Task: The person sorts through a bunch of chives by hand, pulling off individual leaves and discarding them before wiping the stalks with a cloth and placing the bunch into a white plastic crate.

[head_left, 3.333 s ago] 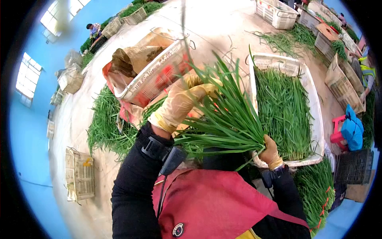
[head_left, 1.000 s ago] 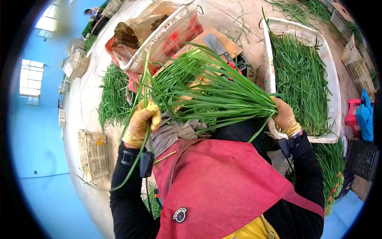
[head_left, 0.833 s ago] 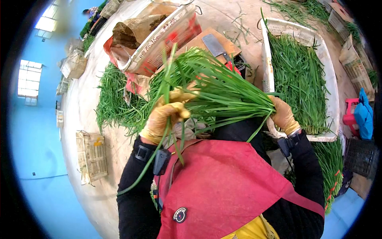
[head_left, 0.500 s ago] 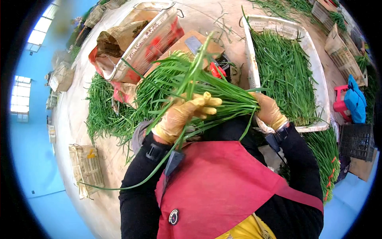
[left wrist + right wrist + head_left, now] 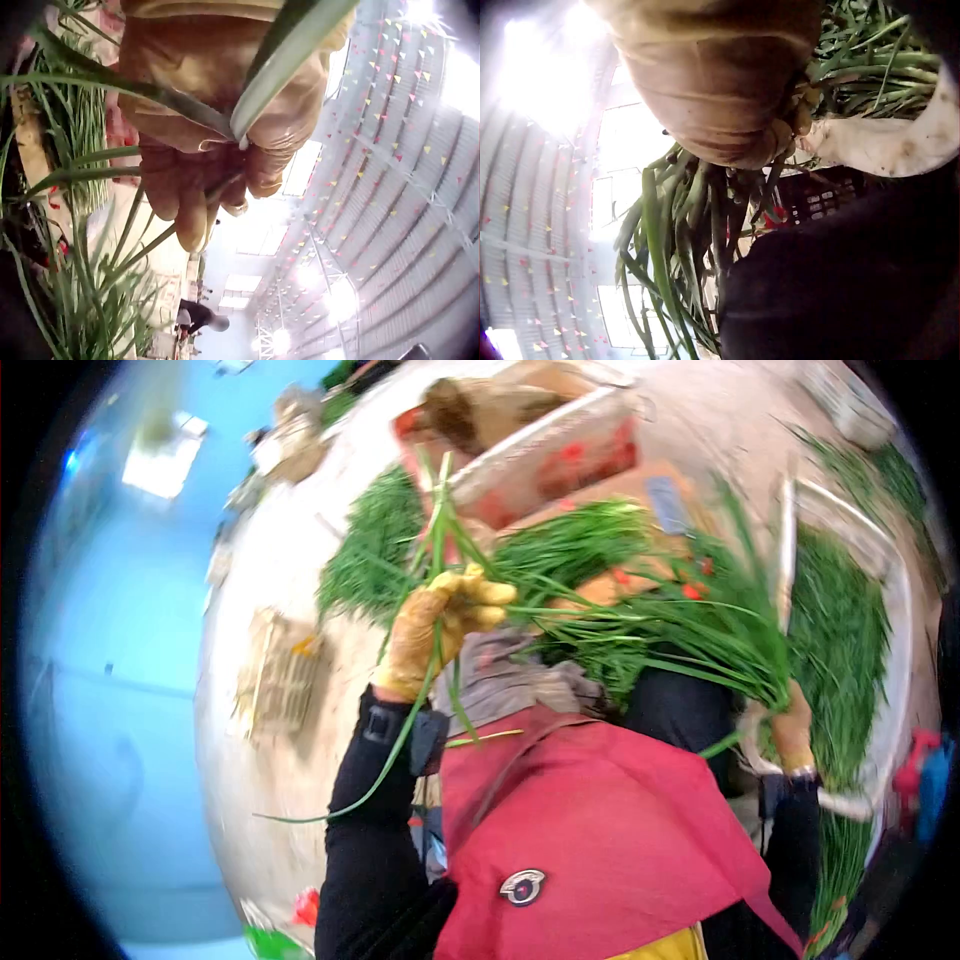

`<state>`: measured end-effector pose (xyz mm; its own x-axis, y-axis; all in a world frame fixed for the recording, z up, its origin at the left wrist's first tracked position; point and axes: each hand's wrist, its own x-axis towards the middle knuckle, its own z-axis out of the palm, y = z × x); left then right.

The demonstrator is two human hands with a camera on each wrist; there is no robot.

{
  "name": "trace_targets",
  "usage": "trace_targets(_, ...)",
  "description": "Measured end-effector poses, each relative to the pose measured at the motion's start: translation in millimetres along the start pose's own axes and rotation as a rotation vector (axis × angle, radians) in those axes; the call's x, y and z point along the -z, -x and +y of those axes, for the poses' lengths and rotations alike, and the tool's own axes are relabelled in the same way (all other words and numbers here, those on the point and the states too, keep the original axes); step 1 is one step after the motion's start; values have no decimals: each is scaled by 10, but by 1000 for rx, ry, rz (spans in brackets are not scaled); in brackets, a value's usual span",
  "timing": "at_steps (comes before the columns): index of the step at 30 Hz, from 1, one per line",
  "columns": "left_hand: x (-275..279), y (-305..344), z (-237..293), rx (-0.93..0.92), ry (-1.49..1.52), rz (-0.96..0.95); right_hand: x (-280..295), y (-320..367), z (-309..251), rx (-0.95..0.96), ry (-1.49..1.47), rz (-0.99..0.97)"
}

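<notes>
In the head view my gloved right hand (image 5: 793,730) grips a bunch of long green chives (image 5: 715,650) by its base, leaves fanning out to the left. The right wrist view has the stalks (image 5: 694,225) hanging below the curled fingers. My gloved left hand (image 5: 445,625), well left of the bunch, holds a few loose chive stalks (image 5: 437,545) that stick up above it, while one long leaf trails down past the wrist. Close up in the left wrist view, leaves (image 5: 281,71) pass between thumb and fingers.
A white crate (image 5: 895,690) full of chives stands at the right. Ahead lie a chive pile (image 5: 580,540) and a cleaver (image 5: 665,505) on a board. A red-stained crate (image 5: 560,465) is behind them; another crate (image 5: 280,675) stands on the floor at left.
The left hand went from the leaves to the left with loose stalks, returned beside the bunch, and is now apart from it again. The right hand keeps its grip. The head view has swung left.
</notes>
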<state>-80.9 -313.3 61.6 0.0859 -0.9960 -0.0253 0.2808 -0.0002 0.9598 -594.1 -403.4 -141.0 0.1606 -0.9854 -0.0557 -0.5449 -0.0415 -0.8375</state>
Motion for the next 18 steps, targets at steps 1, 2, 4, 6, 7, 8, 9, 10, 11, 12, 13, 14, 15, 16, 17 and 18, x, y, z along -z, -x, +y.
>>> trace_targets(1, 77, 63, 49, -36, 27, 29, 22, -9, 35, -64, -22, -13)
trace_targets(2, 179, 134, 104, -57, 49, 52, -15, -39, 227, -58, -146, -1)
trace_targets(4, 299, 291, 228, -60, 56, 174, -64, -86, 438, -123, -399, 40)
trace_targets(6, 571, 406, 270, -46, -35, 210, 19, -102, 545, -229, -472, 58)
trace_targets(7, 683, 467, 305, -36, -77, 222, 71, -103, 647, -263, -416, 54)
trace_targets(8, 643, 547, 330, -59, -80, 283, 26, -111, 835, -187, -455, 136)
trace_targets(9, 704, 608, 372, -56, -129, 281, 56, -110, 913, -199, -510, 150)
trace_targets(10, 782, 675, 416, -53, -178, 279, 93, -106, 929, -213, -566, 165)
trace_targets(11, 853, 742, 455, -48, -226, 276, 90, -114, 947, -228, -620, 180)
trace_targets(12, 909, 798, 477, -62, -248, 301, 51, -127, 913, -169, -626, 249)
trace_targets(13, 962, 853, 488, -75, -269, 326, 67, -116, 882, -195, -643, 231)
trace_targets(14, 1016, 907, 502, -88, -290, 350, 119, -97, 843, -221, -659, 212)
trace_targets(15, 1063, 964, 526, -103, -311, 375, 123, -84, 778, -247, -677, 193)
trace_targets(16, 1058, 1036, 584, -87, -319, 418, 126, -122, 828, -222, -658, 194)
trace_targets(17, 1112, 1091, 573, -124, -209, 425, 122, -135, 819, -226, -654, 178)
trace_targets(18, 1149, 1131, 560, -160, -99, 429, 126, -144, 804, -231, -650, 163)
